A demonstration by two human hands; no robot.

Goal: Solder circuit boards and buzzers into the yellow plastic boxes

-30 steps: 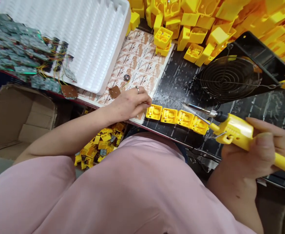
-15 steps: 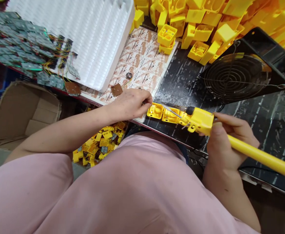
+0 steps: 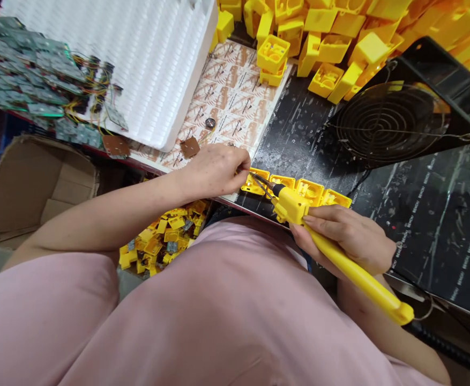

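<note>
My right hand (image 3: 345, 236) was closed around the long yellow plastic soldering iron (image 3: 339, 257), its metal tip resting in the leftmost square yellow plastic housing (image 3: 254, 181) of a row of four at the near edge of the scratched black bench mat (image 3: 419, 203). My left hand (image 3: 214, 170) was curled, fingertips pinched against that same housing's left side. A black wire-grilled fan (image 3: 391, 120) stood behind, below a heap of yellow plastic housings (image 3: 339, 37).

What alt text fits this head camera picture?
A right hand holds a yellow soldering iron, tip at the leftmost of four yellow plastic housings lined up on a black mat; the left hand steadies that housing.
</note>
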